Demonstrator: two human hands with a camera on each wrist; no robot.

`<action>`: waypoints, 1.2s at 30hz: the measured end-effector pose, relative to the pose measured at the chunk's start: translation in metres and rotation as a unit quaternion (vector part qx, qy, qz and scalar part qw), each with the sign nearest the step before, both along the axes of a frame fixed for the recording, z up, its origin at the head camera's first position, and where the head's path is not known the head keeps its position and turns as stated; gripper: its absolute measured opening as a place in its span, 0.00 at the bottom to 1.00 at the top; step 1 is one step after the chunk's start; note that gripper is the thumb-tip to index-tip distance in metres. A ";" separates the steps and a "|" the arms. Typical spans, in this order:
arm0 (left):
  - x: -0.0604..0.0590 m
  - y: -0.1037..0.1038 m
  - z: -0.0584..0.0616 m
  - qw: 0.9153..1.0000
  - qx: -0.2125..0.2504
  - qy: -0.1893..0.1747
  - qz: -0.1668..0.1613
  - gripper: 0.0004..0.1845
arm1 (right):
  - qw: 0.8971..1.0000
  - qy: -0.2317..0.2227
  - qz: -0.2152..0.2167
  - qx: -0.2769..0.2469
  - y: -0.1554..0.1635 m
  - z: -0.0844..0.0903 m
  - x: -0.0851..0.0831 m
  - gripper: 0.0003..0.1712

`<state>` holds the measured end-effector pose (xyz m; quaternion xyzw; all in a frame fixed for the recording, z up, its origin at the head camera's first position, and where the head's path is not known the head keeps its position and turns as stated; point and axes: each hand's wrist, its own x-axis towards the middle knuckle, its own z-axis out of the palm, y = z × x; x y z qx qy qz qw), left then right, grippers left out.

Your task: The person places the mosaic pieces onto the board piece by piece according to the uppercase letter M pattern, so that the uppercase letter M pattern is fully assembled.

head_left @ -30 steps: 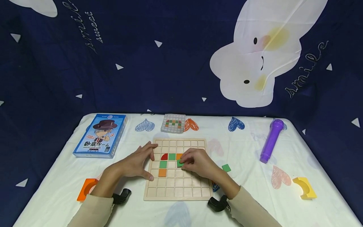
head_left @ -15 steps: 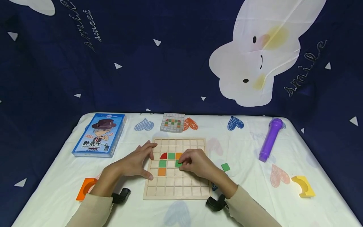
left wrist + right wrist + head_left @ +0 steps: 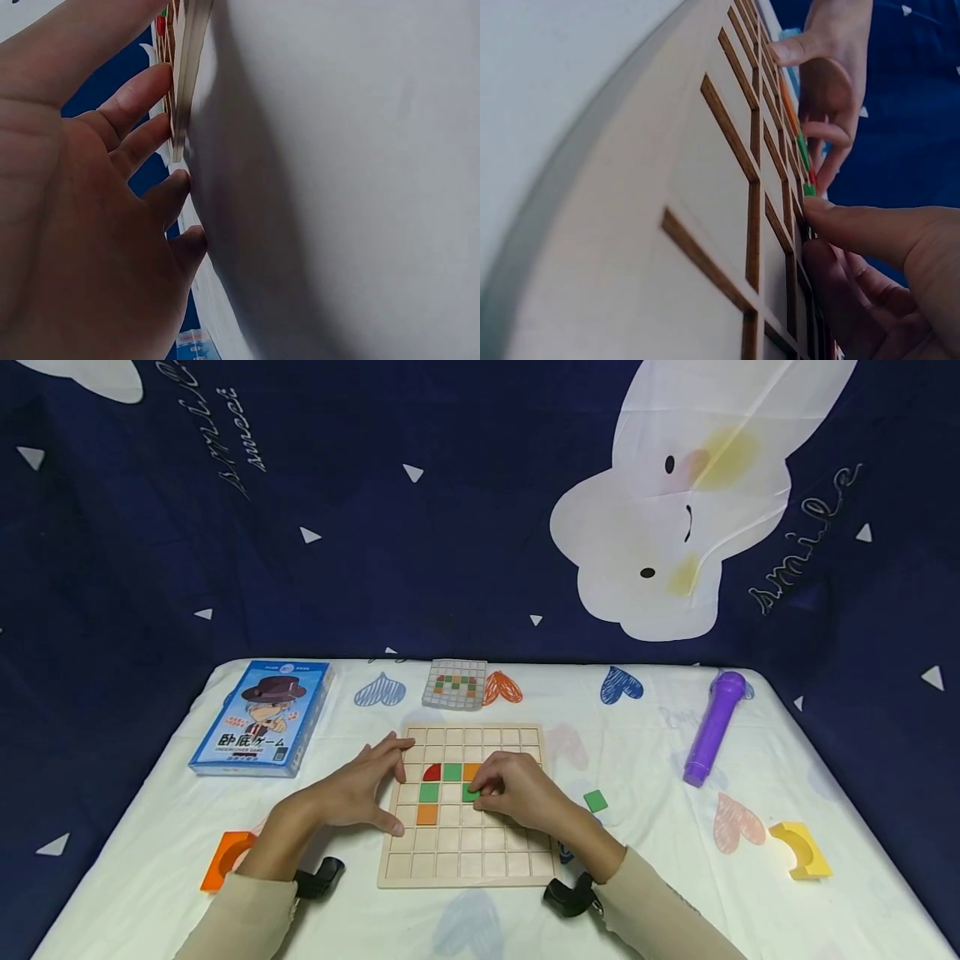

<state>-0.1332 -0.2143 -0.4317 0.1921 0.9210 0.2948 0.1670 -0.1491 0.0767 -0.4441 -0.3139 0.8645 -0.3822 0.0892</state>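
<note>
A pale wooden grid board lies on the cloth in the head view. My left hand rests at its left edge, fingers and thumb spread. With my right hand I pinch a green square tile at a cell right of the board's middle; the fingers partly cover it. In the right wrist view my right thumb touches that tile's edge. On the board sit a red quarter-round tile, a green tile, an orange tile, another green tile and a lower orange tile.
A loose green tile lies right of the board. Behind it stands a pattern card. Around are a blue game box, a purple microphone-shaped stick, an orange arch block and a yellow arch block.
The whole view has shifted slightly. The green tile under my right fingers appears to sit a touch further left and flatter in its cell; my left hand stays at the board's edge.
</note>
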 end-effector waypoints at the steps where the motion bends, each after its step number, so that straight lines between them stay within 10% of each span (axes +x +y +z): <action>1: 0.000 0.000 0.000 1.000 0.000 0.000 0.000 0.33 | 1.000 -0.001 0.000 0.001 0.000 0.000 0.000 0.06; 36: 0.000 0.000 -0.001 1.000 0.009 -0.004 -0.001 0.31 | 1.000 -0.007 -0.006 0.016 0.003 0.005 0.000 0.10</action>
